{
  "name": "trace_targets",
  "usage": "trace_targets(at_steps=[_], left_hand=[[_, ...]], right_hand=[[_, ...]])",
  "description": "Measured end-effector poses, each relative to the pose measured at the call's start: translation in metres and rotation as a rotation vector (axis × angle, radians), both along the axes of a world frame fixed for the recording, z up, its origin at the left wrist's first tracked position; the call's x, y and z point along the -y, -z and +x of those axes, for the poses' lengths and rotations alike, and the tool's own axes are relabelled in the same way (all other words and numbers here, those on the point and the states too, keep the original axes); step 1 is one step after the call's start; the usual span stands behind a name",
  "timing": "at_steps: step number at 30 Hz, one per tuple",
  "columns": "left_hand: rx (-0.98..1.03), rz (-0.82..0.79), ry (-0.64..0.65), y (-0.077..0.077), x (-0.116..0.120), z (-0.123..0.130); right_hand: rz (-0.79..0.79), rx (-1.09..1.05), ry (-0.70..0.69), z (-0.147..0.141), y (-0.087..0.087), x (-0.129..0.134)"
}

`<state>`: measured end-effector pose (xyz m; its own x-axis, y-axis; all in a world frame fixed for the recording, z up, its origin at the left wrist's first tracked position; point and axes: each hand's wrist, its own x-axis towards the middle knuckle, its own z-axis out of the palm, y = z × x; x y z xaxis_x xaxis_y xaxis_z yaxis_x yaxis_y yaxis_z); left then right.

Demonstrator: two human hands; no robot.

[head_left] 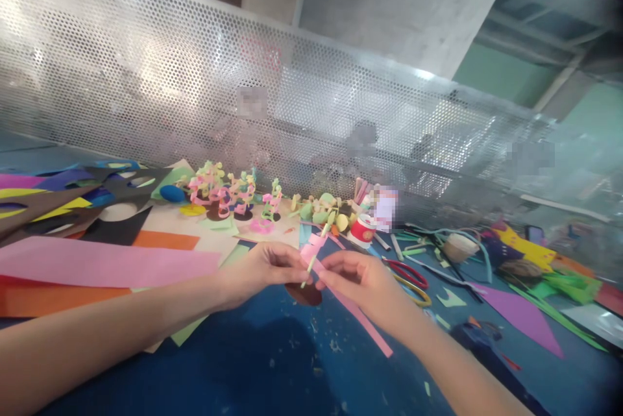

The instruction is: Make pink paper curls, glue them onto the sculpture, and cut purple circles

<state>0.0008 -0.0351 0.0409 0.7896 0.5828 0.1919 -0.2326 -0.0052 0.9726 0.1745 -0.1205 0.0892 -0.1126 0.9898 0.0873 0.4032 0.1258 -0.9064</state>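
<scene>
My left hand (272,265) and my right hand (359,278) are close together above the blue table. Between them a thin light-green paper stem (326,229) stands tilted. A pink paper strip (365,324) curls around this stem, and its long tail trails down to the lower right. My right hand pinches the strip near the stem. The left fingers are closed at the stem and the curled part of the strip. Just below the fingertips is a dark brown disc (305,294), partly hidden; whether the stem is fixed to it I cannot tell.
Several finished-looking pink and green paper plants (221,192) stand at the back. Coloured sheets, including a pink one (107,261), cover the left. Red-handled scissors (409,272), a red-and-white cup (363,229) and scraps lie right. A perforated metal screen (311,104) borders the far edge.
</scene>
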Motion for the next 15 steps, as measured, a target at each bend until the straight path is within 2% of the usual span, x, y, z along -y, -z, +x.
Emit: trace_targets(at_steps=[6,10,15], left_hand=[[0.007,-0.011,-0.025,-0.002,0.000,0.000],[0.016,-0.005,-0.059,-0.002,-0.002,0.000],[0.008,0.003,-0.037,0.001,-0.004,0.000]], right_hand=[[-0.001,0.034,0.032,0.005,0.001,0.003],[0.098,0.124,0.071,0.009,0.006,0.002],[0.167,0.236,0.127,0.009,0.013,-0.003]])
